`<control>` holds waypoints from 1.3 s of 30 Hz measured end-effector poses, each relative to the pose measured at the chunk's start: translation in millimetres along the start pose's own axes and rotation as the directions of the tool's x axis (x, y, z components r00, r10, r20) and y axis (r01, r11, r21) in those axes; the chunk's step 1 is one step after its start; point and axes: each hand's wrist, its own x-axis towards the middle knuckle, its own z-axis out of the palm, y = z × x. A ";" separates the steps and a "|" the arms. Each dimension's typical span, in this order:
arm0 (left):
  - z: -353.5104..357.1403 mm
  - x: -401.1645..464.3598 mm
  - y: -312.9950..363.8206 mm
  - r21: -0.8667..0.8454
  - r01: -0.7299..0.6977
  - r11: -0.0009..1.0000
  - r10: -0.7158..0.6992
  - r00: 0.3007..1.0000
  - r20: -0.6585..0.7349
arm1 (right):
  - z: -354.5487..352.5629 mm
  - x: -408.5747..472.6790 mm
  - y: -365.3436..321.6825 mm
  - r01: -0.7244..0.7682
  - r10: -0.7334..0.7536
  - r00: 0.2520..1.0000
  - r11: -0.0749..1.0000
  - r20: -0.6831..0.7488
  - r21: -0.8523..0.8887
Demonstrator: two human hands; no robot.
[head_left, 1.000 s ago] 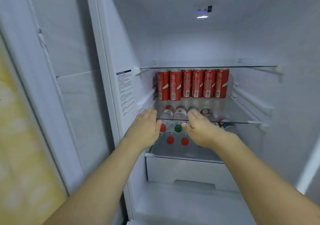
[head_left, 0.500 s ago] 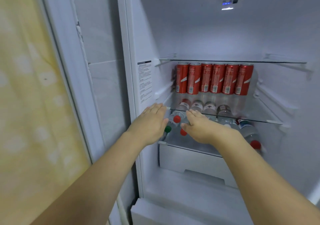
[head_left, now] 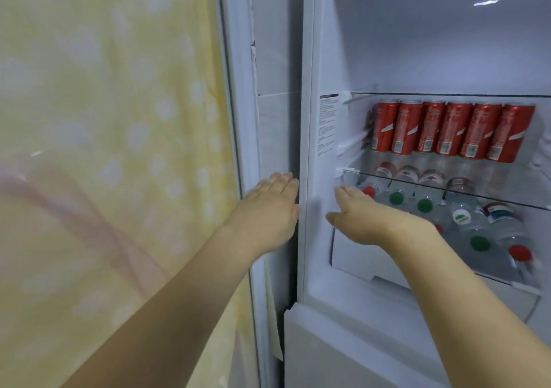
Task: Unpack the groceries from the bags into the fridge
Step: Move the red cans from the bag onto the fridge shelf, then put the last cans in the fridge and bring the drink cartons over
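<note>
The fridge stands open on the right, its left wall (head_left: 325, 59) white and bare. A row of red cans (head_left: 450, 131) stands upright at the back of a glass shelf (head_left: 507, 196). Below that shelf, several clear water bottles (head_left: 465, 217) with red and green caps lie on their sides over a white drawer (head_left: 351, 256). My left hand (head_left: 268, 208) is flat and empty, outside the fridge at its left front edge. My right hand (head_left: 360, 217) is flat and empty too, held in front of the leftmost bottles. No bags are in sight.
A yellow patterned curtain (head_left: 113, 149) fills the left side. A white frame and panel (head_left: 274, 74) stand between the curtain and the fridge. A closed white lower compartment (head_left: 343, 352) lies under the drawer.
My view has swung left, so the fridge sits further right and the curtain fills more of the picture. Both hands have come back from the bottles; the left is outside the fridge.
</note>
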 end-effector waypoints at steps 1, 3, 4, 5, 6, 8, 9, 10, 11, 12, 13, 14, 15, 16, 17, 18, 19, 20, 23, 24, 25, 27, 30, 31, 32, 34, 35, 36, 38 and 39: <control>-4.8 -11.3 -3.3 0.006 0.021 1.000 -0.021 1.000 0.002 | -0.1 -5.6 -10.4 0.024 -0.024 1.000 1.000 0.007 -0.007; -14.6 -33.4 -9.8 0.014 0.064 0.998 -0.064 0.998 -0.006 | 1.1 -14.0 -29.9 0.079 -0.078 0.997 0.997 0.009 -0.026; -18.4 -44.3 -13.6 0.015 0.083 0.996 -0.083 0.996 -0.015 | 2.8 -16.9 -38.9 0.103 -0.103 0.995 0.994 0.014 -0.032; -21.7 -55.3 -17.4 0.017 0.097 0.995 -0.097 0.995 -0.024 | 4.8 -20.1 -47.3 0.126 -0.125 0.992 0.991 0.024 -0.036; -25.1 -66.4 -20.9 0.025 0.108 0.994 -0.107 0.994 -0.030 | 6.9 -23.0 -55.5 0.147 -0.145 0.989 0.988 0.036 -0.039; -33.1 -89.8 -26.9 0.032 0.140 0.990 -0.139 0.990 -0.023 | 10.8 -29.7 -70.6 0.184 -0.182 0.982 0.982 0.055 -0.050; -38.2 -102.3 -29.4 0.025 0.167 0.986 -0.167 0.986 -0.013 | 12.2 -33.7 -77.8 0.202 -0.199 0.978 0.978 0.063 -0.058; -44.4 -115.4 -31.6 0.015 0.197 0.980 -0.197 0.980 -0.003 | 13.7 -37.7 -85.0 0.222 -0.218 0.973 0.973 0.074 -0.064; -51.7 -129.2 -33.7 0.005 0.224 0.974 -0.224 0.974 -0.002 | 15.0 -43.1 -92.9 0.245 -0.239 0.967 0.967 0.088 -0.066; -59.1 -143.1 -35.7 -0.004 0.255 0.967 -0.255 0.967 -0.009 | 16.8 -47.7 -101.3 0.271 -0.263 0.959 0.960 0.103 -0.065; -65.8 -157.1 -37.9 -0.013 0.291 0.957 -0.292 0.956 -0.017 | 18.3 -53.3 -110.7 0.300 -0.292 0.950 0.952 0.113 -0.063; -72.2 -170.6 -39.5 -0.024 0.331 0.943 -0.331 0.943 -0.025 | 20.1 -58.3 -120.6 0.330 -0.321 0.939 0.942 0.120 -0.059; -77.7 -183.4 -40.6 -0.029 0.367 0.930 -0.368 0.929 -0.033 | 22.0 -63.4 -130.8 0.361 -0.352 0.928 0.931 0.124 -0.058; -82.9 -195.6 -40.7 -0.026 0.399 0.917 -0.400 0.916 -0.040 | 23.9 -67.9 -141.1 0.392 -0.382 0.915 0.918 0.128 -0.058; -87.4 -207.2 -40.0 -0.019 0.427 0.904 -0.428 0.903 -0.045 | 25.5 -72.9 -151.4 0.422 -0.412 0.902 0.905 0.133 -0.057; -91.3 -218.0 -38.7 -0.013 0.453 0.892 -0.453 0.890 -0.047 | 27.0 -77.6 -161.0 0.450 -0.440 0.888 0.892 0.134 -0.054; -94.9 -228.1 -37.4 -0.003 0.478 0.879 -0.477 0.878 -0.049 | 27.9 -82.7 -169.8 0.477 -0.467 0.874 0.877 0.133 -0.052; -98.0 -237.8 -36.0 0.013 0.502 0.865 -0.501 0.864 -0.050 | 28.9 -87.2 -178.1 0.504 -0.495 0.859 0.862 0.130 -0.053; -105.3 -266.9 -32.4 0.073 0.576 0.814 -0.573 0.817 -0.059 | 32.1 -102.8 -200.0 0.577 -0.568 0.814 0.814 0.121 -0.065; -107.6 -276.5 -31.2 0.089 0.603 0.793 -0.599 0.798 -0.062 | 33.9 -107.8 -206.9 0.597 -0.587 0.800 0.799 0.120 -0.071; -110.0 -286.1 -30.2 0.105 0.629 0.770 -0.626 0.777 -0.065 | 35.8 -113.6 -213.6 0.617 -0.607 0.786 0.784 0.122 -0.074; -115.5 -304.4 -27.1 0.142 0.676 0.723 -0.674 0.736 -0.069 | 40.1 -125.5 -226.9 0.657 -0.645 0.752 0.751 0.134 -0.065; -124.6 -328.4 -23.6 0.187 0.731 0.656 -0.733 0.677 -0.071 | 46.1 -141.4 -245.0 0.714 -0.702 0.696 0.698 0.152 -0.051; -127.8 -335.9 -22.4 0.194 0.748 0.635 -0.750 0.657 -0.077 | 47.9 -146.3 -251.0 0.732 -0.719 0.678 0.680 0.153 -0.050; -130.7 -343.4 -21.3 0.197 0.764 0.614 -0.765 0.638 -0.087 | 50.0 -151.0 -257.3 0.748 -0.735 0.661 0.662 0.155 -0.049; -136.1 -358.2 -18.6 0.204 0.791 0.576 -0.789 0.604 -0.114 | 53.6 -162.1 -270.5 0.778 -0.764 0.624 0.626 0.163 -0.045; -139.2 -365.7 -16.3 0.208 0.804 0.557 -0.799 0.587 -0.132 | 55.1 -168.5 -277.5 0.796 -0.782 0.601 0.604 0.164 -0.040; -141.8 -374.0 -14.7 0.211 0.816 0.538 -0.807 0.571 -0.152 | 56.2 -175.0 -284.3 0.815 -0.802 0.575 0.578 0.161 -0.033; -148.1 -390.6 -10.4 0.213 0.836 0.505 -0.816 0.543 -0.200 | 56.5 -187.7 -297.7 0.851 -0.840 0.521 0.525 0.155 -0.017; -151.6 -398.5 -7.9 0.219 0.842 0.493 -0.815 0.535 -0.224 | 56.1 -193.5 -304.0 0.865 -0.854 0.497 0.501 0.154 -0.011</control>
